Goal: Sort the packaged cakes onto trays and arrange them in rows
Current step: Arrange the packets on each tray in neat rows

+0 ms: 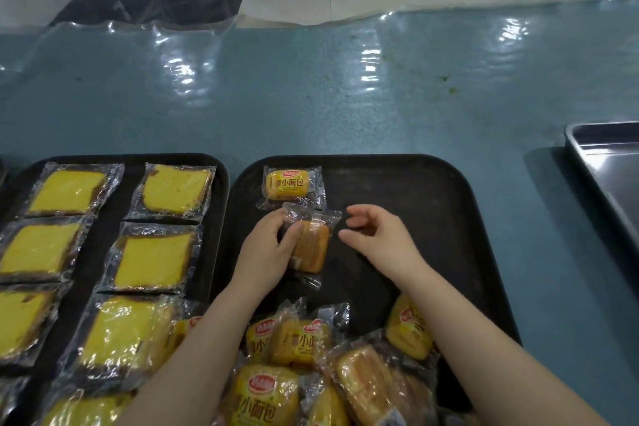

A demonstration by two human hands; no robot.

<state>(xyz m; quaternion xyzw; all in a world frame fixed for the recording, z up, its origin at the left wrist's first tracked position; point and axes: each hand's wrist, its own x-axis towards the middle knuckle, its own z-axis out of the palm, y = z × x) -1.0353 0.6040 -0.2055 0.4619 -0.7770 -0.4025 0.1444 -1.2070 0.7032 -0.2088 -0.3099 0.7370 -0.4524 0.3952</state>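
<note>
My left hand grips a small wrapped bun, label side down, on the dark right tray. Just behind it lies another small bun with its yellow label up, at the tray's far left corner. My right hand hovers just right of the held bun, fingers loosely curled and holding nothing. A heap of several more wrapped buns fills the tray's near edge. On the dark left tray, yellow cake slices in clear wrappers lie in two rows.
A metal tray stands at the right edge of the blue table, which is covered by a clear plastic sheet. Tiled floor and a door base show beyond the far table edge.
</note>
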